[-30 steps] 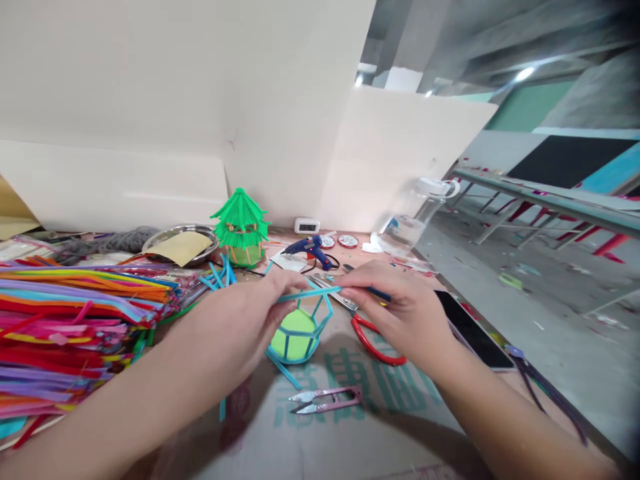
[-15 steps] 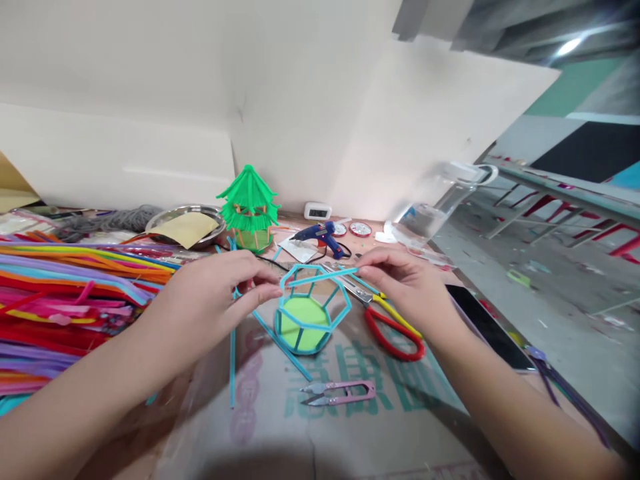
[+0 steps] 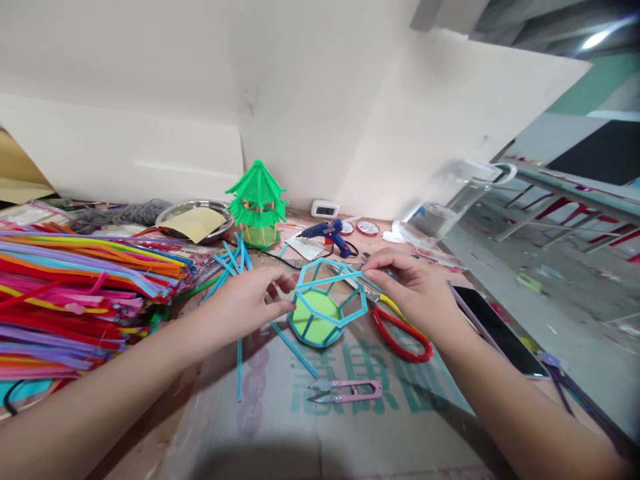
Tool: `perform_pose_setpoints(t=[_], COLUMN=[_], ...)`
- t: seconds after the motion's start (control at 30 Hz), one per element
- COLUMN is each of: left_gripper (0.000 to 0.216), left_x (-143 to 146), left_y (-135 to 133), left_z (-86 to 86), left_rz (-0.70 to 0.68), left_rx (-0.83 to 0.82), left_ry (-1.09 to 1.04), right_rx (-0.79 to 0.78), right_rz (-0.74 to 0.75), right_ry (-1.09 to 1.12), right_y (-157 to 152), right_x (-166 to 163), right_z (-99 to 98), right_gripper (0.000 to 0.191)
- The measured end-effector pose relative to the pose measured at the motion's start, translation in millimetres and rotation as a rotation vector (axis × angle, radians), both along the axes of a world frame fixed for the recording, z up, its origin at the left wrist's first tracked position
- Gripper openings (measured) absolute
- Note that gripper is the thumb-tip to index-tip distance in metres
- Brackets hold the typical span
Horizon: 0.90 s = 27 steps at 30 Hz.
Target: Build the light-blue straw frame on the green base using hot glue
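My right hand pinches the right end of a short blue pipe cleaner. This piece lies across the top ring of a blue pipe-cleaner frame, a many-sided open cage with upright posts. A light green round base fills its bottom. At the frame's left side is my left hand, with thumb and curled fingers apart and nothing between them. Its thumb tip comes close to the frame; contact is unclear. Red-and-yellow-handled scissors lie by my right hand, their blades partly hidden. Pink thread snips lie in front.
Colourful pipe cleaners are heaped at left, with loose blue pieces nearer. Behind stand a green little pavilion, a blue glue gun and a white digital clock. A phone and clear bottle are at right.
The view has shifted, so most things sit slightly further right. My left thumb and fingers have spread apart near the frame. My right hand keeps its pinch on the short pipe cleaner.
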<state>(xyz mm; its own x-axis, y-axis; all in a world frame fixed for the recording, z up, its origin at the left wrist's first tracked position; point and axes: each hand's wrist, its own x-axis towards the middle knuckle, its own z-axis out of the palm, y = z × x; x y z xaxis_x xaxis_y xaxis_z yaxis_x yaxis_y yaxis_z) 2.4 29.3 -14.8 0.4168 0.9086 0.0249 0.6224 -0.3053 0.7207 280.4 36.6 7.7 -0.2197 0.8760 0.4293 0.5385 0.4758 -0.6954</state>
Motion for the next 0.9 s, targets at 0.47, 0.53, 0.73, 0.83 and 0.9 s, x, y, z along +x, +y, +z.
perform_pose_setpoints(t=[0.47, 0.53, 0.73, 0.83, 0.9], left_gripper=[0.018, 0.019, 0.024, 0.030, 0.036], left_x=[-1.9, -1.8, -2.2, -2.4, -2.5], left_y=[-7.8, -9.2, -12.4, -8.4, -3.7], left_z=[26.9, 27.7, 28.7, 23.7, 17.8], left_rz=[0.085, 0.062, 0.045, 0.056, 0.060], left_rx=[0.178, 0.200, 0.218, 0.170, 0.084], left_ry=[-0.082, -0.057, -0.023, -0.066, -0.119], right_rx=[0.036, 0.038, 0.008, 0.001, 0.009], right_rz=[-0.020, -0.013, 0.020, 0.028, 0.022], right_ry=[-0.049, -0.051, -0.069, -0.059, -0.067], right_y=[-1.8, -1.3, -0.4, -0.5, -1.0], right_x=[-1.0, -0.7, 0.7, 1.0, 1.1], right_z=[0.0, -0.3, 1.7, 2.1, 2.5], right_gripper=[0.014, 0.015, 0.015, 0.015, 0.015])
